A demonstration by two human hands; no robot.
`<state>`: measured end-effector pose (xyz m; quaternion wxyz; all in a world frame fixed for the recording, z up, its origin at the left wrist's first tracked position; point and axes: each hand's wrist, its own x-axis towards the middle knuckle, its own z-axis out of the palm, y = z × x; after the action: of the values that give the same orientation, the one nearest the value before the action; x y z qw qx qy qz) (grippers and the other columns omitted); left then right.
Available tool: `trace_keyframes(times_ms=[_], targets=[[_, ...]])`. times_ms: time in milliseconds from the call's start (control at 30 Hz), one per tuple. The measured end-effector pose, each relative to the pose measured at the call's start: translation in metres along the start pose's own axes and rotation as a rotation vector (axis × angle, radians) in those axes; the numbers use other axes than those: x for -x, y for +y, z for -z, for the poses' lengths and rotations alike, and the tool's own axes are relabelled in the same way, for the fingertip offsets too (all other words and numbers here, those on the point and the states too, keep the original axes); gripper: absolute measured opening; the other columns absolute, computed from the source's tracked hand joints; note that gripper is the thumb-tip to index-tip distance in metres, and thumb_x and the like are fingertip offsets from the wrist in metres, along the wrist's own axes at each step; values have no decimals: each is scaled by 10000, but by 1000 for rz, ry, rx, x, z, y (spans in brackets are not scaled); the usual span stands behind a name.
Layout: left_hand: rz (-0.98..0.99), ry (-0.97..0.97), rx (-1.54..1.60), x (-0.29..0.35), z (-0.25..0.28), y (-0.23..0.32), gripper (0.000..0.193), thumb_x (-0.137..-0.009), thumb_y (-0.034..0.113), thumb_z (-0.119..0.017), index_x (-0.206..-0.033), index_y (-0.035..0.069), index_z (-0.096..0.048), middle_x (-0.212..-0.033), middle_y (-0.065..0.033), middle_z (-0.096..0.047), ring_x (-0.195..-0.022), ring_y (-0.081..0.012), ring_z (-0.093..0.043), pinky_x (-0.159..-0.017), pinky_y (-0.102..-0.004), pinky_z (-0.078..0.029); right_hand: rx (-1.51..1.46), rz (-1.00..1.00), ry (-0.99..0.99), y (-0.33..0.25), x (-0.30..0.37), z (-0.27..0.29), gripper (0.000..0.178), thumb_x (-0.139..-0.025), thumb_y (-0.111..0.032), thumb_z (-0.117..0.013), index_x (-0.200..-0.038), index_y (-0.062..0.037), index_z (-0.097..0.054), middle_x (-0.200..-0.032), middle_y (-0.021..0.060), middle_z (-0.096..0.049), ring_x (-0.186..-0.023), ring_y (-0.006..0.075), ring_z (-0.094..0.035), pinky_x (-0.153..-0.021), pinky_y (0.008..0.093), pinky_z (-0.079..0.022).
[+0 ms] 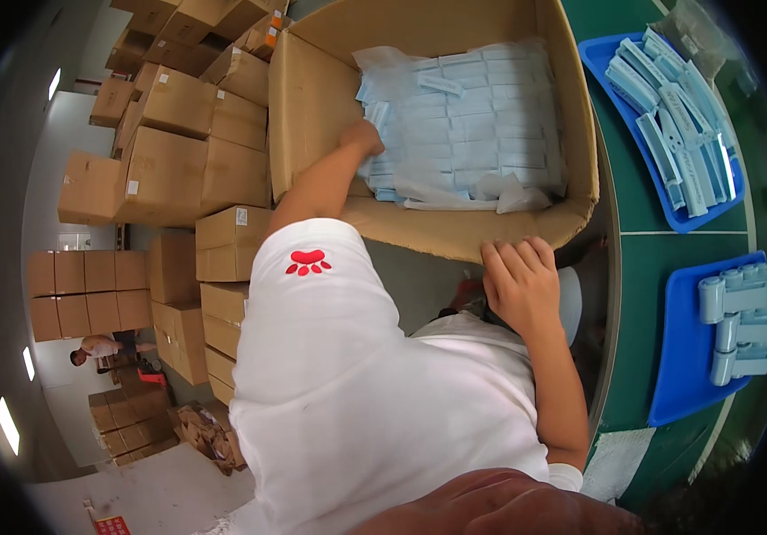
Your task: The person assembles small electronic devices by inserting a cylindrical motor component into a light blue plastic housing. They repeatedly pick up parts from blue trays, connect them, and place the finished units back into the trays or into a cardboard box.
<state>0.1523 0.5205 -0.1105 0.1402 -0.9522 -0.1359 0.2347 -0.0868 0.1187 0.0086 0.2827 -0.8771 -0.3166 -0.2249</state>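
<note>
A large open cardboard box (312,107) holds rows of small light-blue packs (472,98), with translucent plastic film (437,189) around and partly over them. My left hand (362,139) reaches inside along the box's left wall. Its fingers, partly hidden, are closed at a light-blue pack (378,114) at the edge of the rows. One loose pack (441,85) lies on top of the others. My right hand (522,278) grips the box's near rim towards its right corner, fingers bent over the cardboard.
On the green table (637,259) at right, a blue tray (593,53) carries long light-blue packs, and a nearer blue tray (677,357) bears shorter pale-blue pieces. Stacked cartons (169,169) crowd the left. Another person (98,348) is far off at left.
</note>
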Motion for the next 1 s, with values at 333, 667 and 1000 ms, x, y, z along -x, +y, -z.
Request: trace_keyframes(times_ms=[333,667,1000], targets=[[30,259,310,3,24,-9,668,-759,253,-712,-1345,-13,-532,-1322,-227,-611,-1212,-350,-620,-997,-423,-529,17,-27,-58,-7,-1,-7,389,-715,-94,-692,-1101,-58,-658,-980,54,-653,-915,218,-599,-1025,402,-430],[53,152,353,-18,18,0,587,-740,193,-736,-1292,42,-606,-1394,-205,-512,-1285,-339,-546,-1012,-425,-515,43,-72,-71,-13,5,-5,364,-736,-69,-680,-1100,-50,-675,-1025,72,-676,-932,243,-614,-1043,430,-414],[-108,267,442,-60,27,1,493,-758,246,-723,-1219,78,-681,-1306,-149,-620,-1227,-321,-590,-1020,-414,-506,84,-111,-62,-12,1,-5,366,-739,-103,-680,-1103,-63,-673,-1022,69,-656,-935,233,-605,-1055,425,-411]])
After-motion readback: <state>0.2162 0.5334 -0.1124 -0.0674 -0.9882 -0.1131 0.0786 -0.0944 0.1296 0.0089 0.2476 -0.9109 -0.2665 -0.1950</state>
